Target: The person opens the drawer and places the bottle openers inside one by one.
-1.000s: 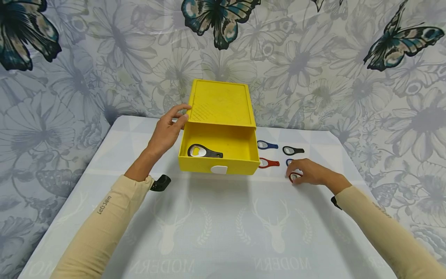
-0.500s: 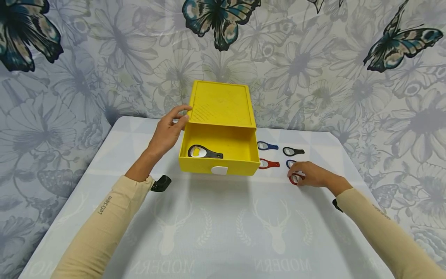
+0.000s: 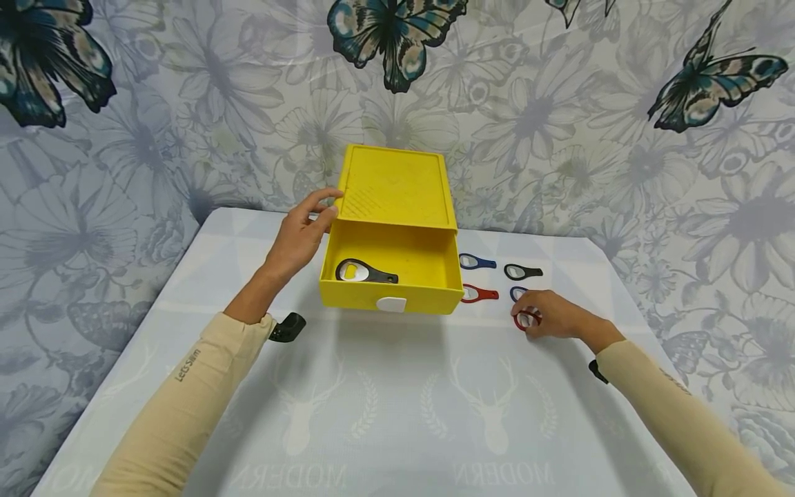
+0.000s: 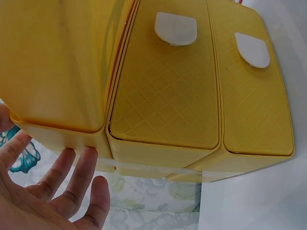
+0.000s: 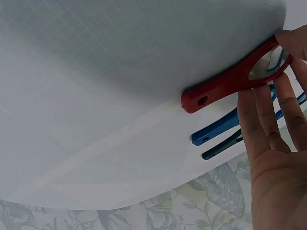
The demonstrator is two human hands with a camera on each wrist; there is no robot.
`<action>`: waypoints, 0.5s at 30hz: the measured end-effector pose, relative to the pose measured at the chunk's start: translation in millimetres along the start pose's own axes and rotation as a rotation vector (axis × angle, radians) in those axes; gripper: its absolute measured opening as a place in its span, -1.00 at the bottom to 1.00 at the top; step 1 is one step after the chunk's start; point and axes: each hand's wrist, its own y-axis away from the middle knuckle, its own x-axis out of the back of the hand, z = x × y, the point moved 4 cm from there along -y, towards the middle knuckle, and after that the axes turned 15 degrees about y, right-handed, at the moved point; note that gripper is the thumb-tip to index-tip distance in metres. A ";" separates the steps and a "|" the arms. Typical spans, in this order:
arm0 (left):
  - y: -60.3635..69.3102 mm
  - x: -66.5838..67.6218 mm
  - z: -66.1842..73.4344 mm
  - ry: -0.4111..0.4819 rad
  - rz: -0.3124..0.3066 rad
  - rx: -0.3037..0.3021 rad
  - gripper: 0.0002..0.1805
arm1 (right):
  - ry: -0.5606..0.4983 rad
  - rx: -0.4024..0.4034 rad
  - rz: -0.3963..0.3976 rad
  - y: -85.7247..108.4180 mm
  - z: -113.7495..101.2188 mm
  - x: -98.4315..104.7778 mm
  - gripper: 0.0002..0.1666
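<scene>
Here the right hand (image 3: 553, 314) pinches a red bottle opener (image 5: 234, 79) while the left hand (image 3: 295, 235), fingers apart, touches the yellow cabinet (image 3: 397, 186).

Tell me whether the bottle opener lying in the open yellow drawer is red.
No, the bottle opener in the yellow drawer has a black handle and rim in the head view.

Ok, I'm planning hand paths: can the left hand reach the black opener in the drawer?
Probably yes: the left hand is near the open yellow drawer, and nothing covers the black opener.
</scene>
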 end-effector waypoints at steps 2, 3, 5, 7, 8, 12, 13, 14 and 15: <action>0.2 0.1 -0.1 -0.003 -0.001 0.004 -0.52 | 0.011 0.001 -0.004 -0.5 -1.2 0.0 -0.61; 0.5 0.5 0.0 -0.005 -0.001 0.006 -0.52 | 0.011 0.009 -0.006 -1.0 -2.9 0.9 -0.61; 1.2 1.3 0.2 -0.006 0.001 0.012 -0.52 | 0.016 0.028 0.000 -2.4 -6.7 3.3 -0.62; 1.3 2.1 0.5 -0.010 0.004 0.012 -0.52 | 0.018 0.041 0.013 -3.6 -10.2 7.3 -0.61; 1.1 2.2 0.8 -0.011 0.005 0.012 -0.52 | 0.020 0.044 0.025 -4.1 -11.9 10.0 -0.61; -0.1 0.7 1.0 -0.005 0.005 0.011 -0.53 | 0.042 0.046 0.073 -3.6 -16.8 22.1 -0.58; -0.4 0.2 0.9 -0.005 0.005 0.011 -0.53 | 0.043 0.045 0.081 -3.4 -18.3 25.4 -0.58; -0.5 -0.4 1.0 -0.003 0.003 0.012 -0.53 | 0.048 0.048 0.090 -3.2 -19.8 28.5 -0.58; -0.5 -0.7 1.0 -0.003 0.002 0.011 -0.53 | 0.053 0.050 0.099 -3.0 -21.2 31.6 -0.58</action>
